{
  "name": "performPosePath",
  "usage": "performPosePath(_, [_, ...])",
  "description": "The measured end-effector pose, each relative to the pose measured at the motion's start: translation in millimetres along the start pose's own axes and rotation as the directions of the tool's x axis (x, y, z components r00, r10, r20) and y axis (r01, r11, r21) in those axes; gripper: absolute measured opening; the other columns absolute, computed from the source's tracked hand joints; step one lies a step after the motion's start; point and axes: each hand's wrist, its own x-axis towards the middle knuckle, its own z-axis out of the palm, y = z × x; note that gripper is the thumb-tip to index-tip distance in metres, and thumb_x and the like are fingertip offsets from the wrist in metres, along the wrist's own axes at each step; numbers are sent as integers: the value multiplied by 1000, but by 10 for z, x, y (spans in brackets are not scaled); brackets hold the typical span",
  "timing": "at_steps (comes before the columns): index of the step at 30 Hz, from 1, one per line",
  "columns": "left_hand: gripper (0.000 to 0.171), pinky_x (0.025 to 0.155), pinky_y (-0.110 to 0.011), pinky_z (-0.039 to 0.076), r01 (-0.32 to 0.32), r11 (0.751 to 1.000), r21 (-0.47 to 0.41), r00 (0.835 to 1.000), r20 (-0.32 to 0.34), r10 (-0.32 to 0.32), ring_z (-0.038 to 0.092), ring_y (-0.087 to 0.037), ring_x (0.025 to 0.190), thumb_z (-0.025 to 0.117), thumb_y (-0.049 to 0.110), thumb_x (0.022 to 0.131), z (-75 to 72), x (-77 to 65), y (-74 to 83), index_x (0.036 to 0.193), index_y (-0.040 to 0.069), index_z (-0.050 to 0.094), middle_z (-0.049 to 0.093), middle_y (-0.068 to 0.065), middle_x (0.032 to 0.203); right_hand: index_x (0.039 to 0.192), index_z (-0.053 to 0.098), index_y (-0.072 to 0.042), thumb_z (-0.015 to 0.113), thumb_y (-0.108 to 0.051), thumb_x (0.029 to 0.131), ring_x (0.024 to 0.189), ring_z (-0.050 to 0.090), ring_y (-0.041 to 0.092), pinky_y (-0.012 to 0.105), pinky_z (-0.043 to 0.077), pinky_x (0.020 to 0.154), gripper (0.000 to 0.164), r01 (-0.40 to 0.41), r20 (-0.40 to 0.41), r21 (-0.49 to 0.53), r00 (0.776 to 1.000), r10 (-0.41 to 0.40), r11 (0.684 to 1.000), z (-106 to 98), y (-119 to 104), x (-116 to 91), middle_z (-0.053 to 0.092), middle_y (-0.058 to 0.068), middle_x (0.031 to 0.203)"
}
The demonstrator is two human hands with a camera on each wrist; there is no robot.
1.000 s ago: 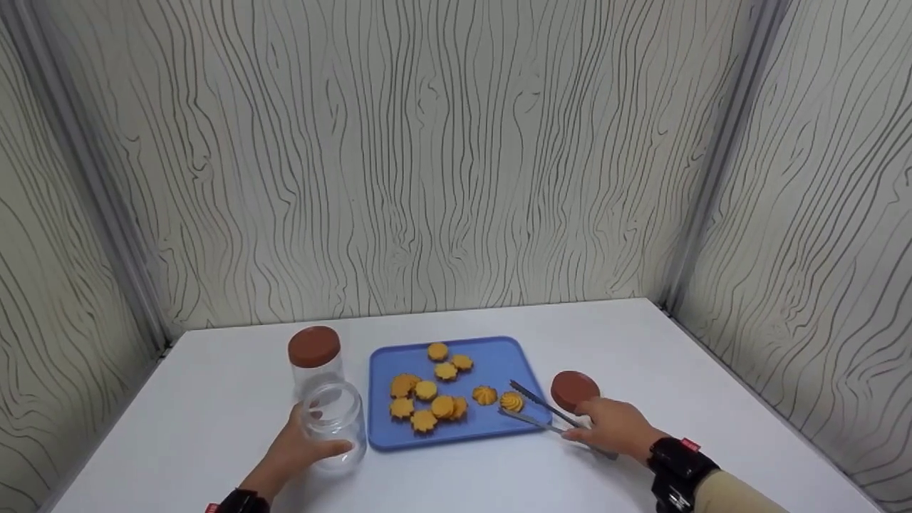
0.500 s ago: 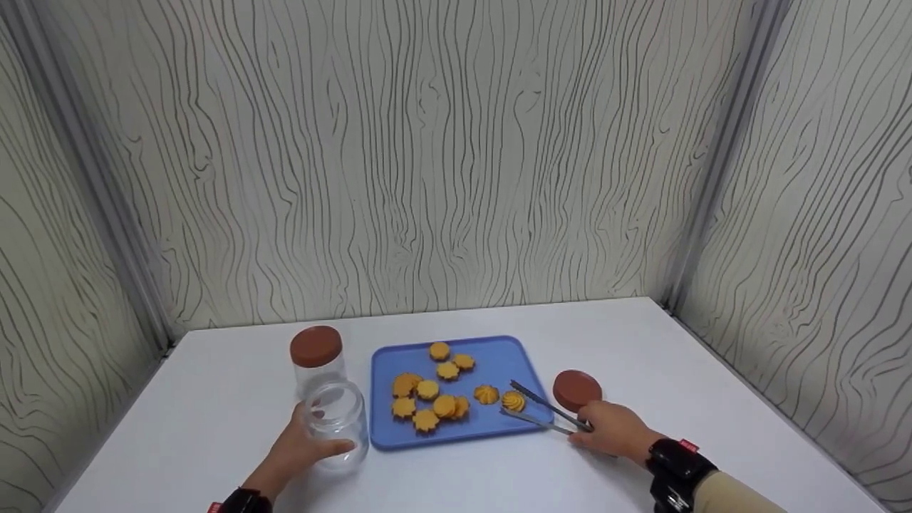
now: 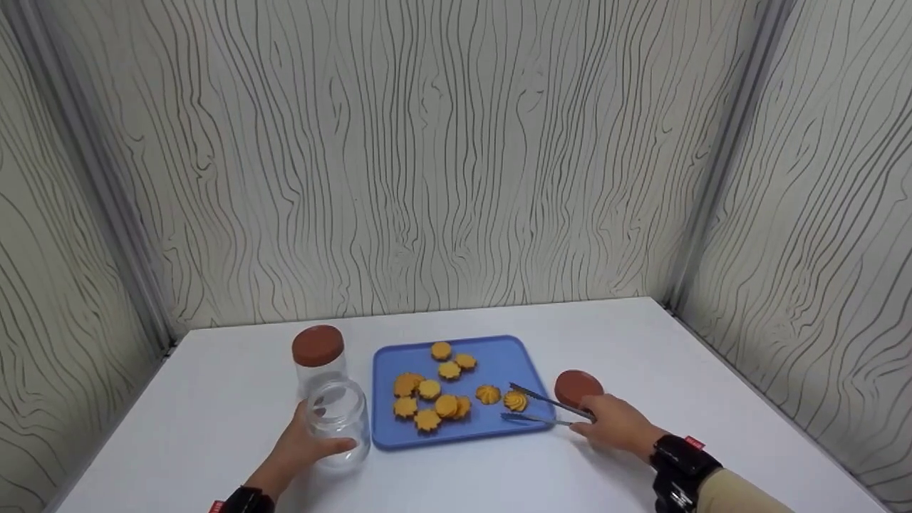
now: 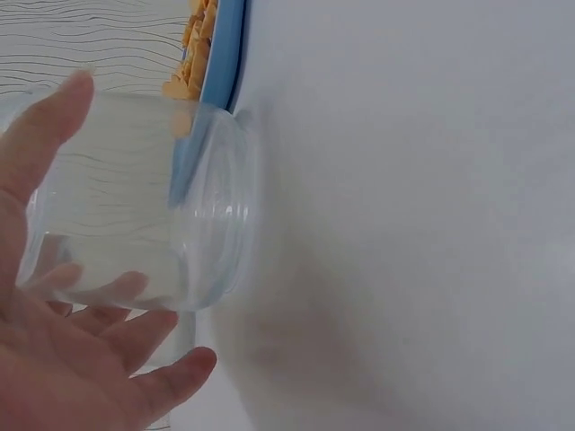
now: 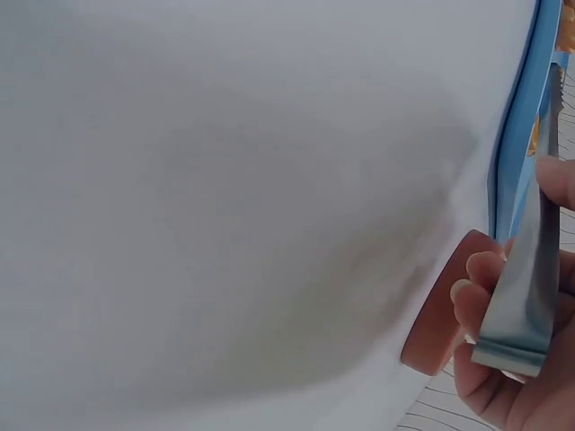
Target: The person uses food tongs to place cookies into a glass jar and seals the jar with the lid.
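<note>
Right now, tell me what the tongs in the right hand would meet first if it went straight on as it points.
Probably the swirled cookie, which shows between the tips of the tongs in the right hand; tip height above the blue tray is unclear.

The far edge of the white bench (image 3: pixel 456 481) lies along a pale back wall (image 3: pixel 427 178) printed with dark, wavy wood-grain lines. Matching left (image 3: pixel 43 299) and right walls (image 3: pixel 826 235) flank its side edges; grey posts (image 3: pixel 714 185) rise near both far corners. Soft shadows fall on the bench.
</note>
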Motion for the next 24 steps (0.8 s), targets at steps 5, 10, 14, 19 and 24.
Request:
performPosePath(5, [115, 107, -64, 26, 13, 1000, -12, 1000, -2, -13, 29, -50, 133, 91, 33, 66, 7, 31, -9, 144, -9, 17, 30, -35, 145, 85, 57, -6, 76, -22, 83, 67, 44, 18, 38, 40, 61, 25, 6, -4, 22, 1000, -6, 1000, -13, 20, 13, 47, -1, 71])
performPosePath(10, [114, 106, -64, 26, 33, 999, 2, 999, -2, -33, 31, -49, 132, 90, 34, 66, 5, 45, 1, 143, -8, 18, 31, -33, 145, 84, 56, -7, 75, -21, 84, 67, 44, 18, 37, 39, 61, 23, -7, 1, 21, 1000, 7, 1000, -37, 29, 15, 47, -1, 71])
performPosePath(14, [114, 105, -64, 28, 49, 999, 18, 999, -4, -49, 32, -49, 130, 90, 37, 66, 2, 50, -4, 143, -6, 18, 32, -33, 144, 83, 55, -8, 73, -21, 86, 66, 43, 18, 36, 37, 60, 23, 12, 16, 51, 1000, -13, 999, -37, 42, 17, 46, -1, 70])
performPosePath(19, [115, 105, -64, 29, 23, 1000, 17, 1000, -2, -23, 34, -49, 130, 90, 36, 66, 7, 41, -10, 143, -6, 16, 34, -32, 143, 81, 55, -8, 71, -22, 89, 64, 42, 16, 32, 34, 58, 23, 63, 32, 119, 997, -67, 991, -21, 69, 15, 44, -2, 69])
performPosePath(24, [113, 105, -62, 30, -7, 1000, 29, 1000, -9, 7, 36, -48, 129, 90, 34, 67, 3, 25, -1, 143, -8, 18, 37, -33, 141, 80, 56, -8, 69, -22, 90, 64, 41, 15, 30, 33, 58, 22, 87, 25, 147, 995, -92, 985, -3, 94, 16, 43, -3, 68])
